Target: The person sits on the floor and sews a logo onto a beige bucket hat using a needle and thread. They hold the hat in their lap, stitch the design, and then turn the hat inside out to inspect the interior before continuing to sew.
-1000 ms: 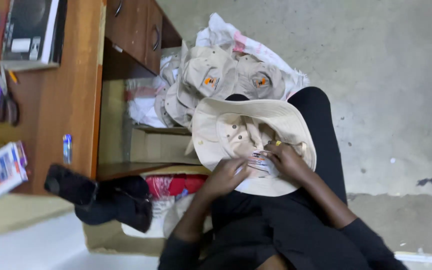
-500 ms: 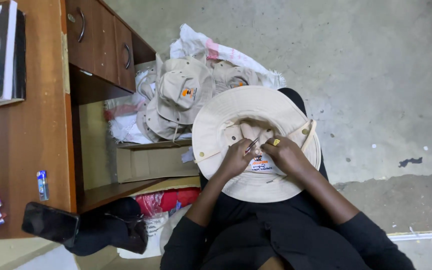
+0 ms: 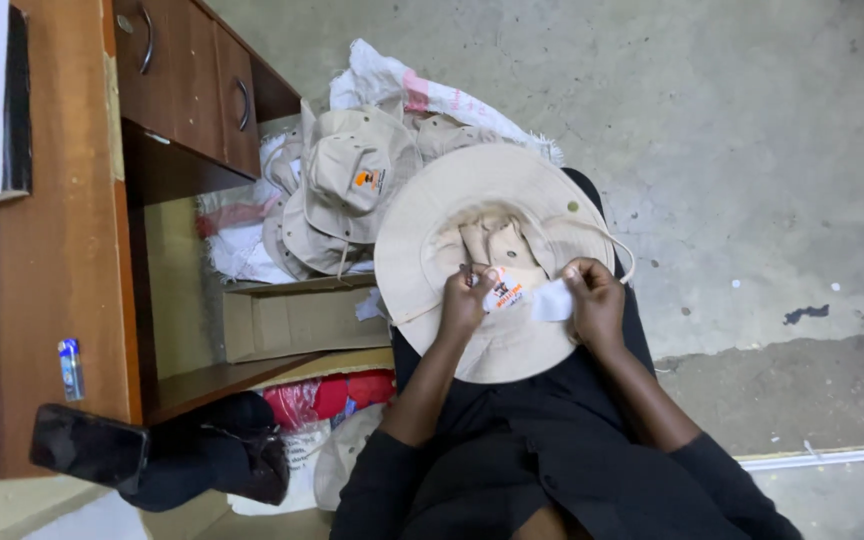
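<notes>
Nearest to the camera, the person sits in black clothes with a wide-brimmed beige hat (image 3: 497,265) lying upside down on the lap, its crown open toward the viewer. Both hands work inside this crown. The left hand (image 3: 465,300) is curled narrow, with its fingertips pressing on the hat's inner fabric just beside a small label (image 3: 505,294) that has orange and dark print. The right hand (image 3: 595,300) pinches a small white piece (image 3: 553,301), perhaps paper or backing, which touches the edge of the label. I cannot tell if the white piece is already separate from the label or joined to it.

My judgement is that the work on this hat is in the middle: the label sits in its place inside the crown, but the hands are busy on it, so it does not look finished.

A little farther, on the floor to the left of the lap, a pile of beige caps (image 3: 347,190) rests on white sacks (image 3: 402,85); one cap shows an orange badge. I cannot say whether these are done or waiting. Under the wooden surface (image 3: 42,290) stands a cardboard box (image 3: 292,320), and a dark phone (image 3: 89,447) lies on the surface's near corner.
</notes>
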